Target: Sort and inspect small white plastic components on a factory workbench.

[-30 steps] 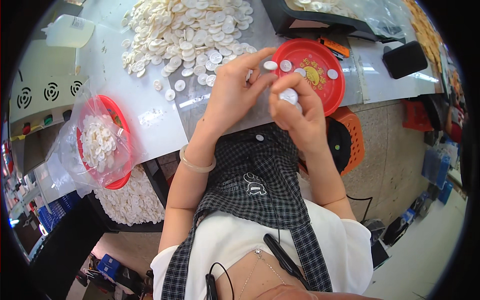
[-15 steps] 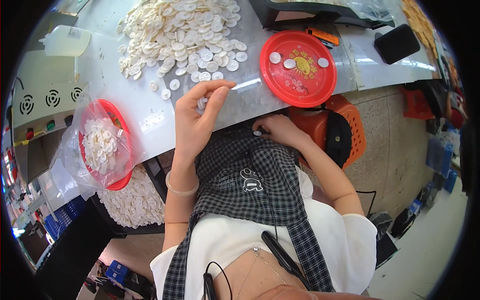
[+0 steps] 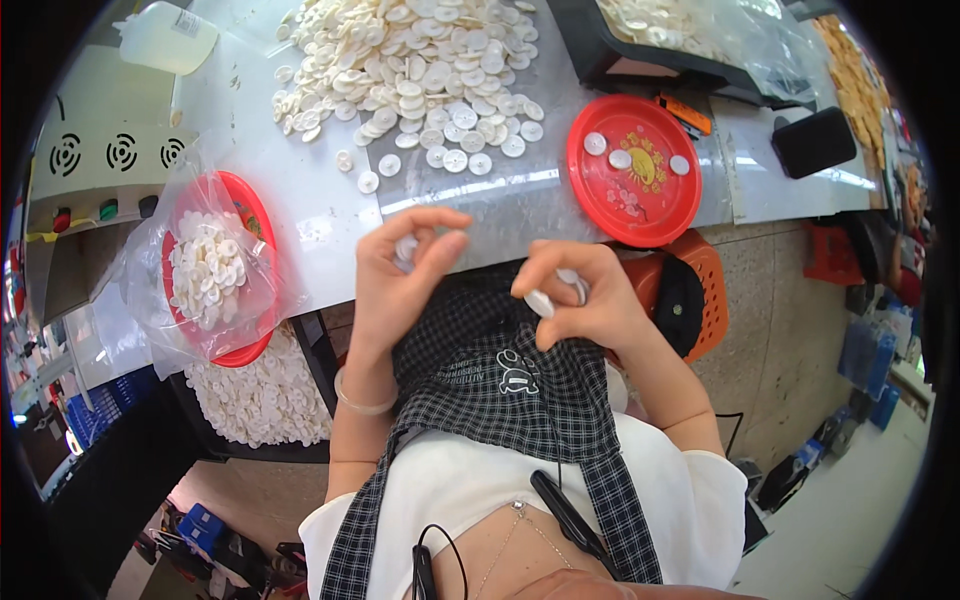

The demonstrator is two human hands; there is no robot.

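My left hand (image 3: 395, 275) is raised near the table's front edge, its fingers curled round a few white button-like discs (image 3: 405, 248); thumb and forefinger tips are slightly apart. Level with it on the right, my right hand (image 3: 600, 300) pinches one white disc (image 3: 540, 303) between thumb and finger. More white discs (image 3: 573, 285) are tucked in its curled fingers. Beyond the hands spreads a big loose heap of the same discs (image 3: 420, 75). Three single discs lie apart on a round red plate (image 3: 592, 217) with a yellow pattern, to the right.
At the left, a clear plastic bag of discs (image 3: 207, 275) sits in a red dish (image 3: 262, 235). Below it is a dark bin full of discs (image 3: 260, 400). A black tray (image 3: 650, 65), an orange lighter-like item (image 3: 686, 113) and a phone (image 3: 813, 142) are at the far right.
My right hand has risen from the apron and moved up beside the left, bringing discs into sight. My left hand is slightly lower. The view has shifted a little.
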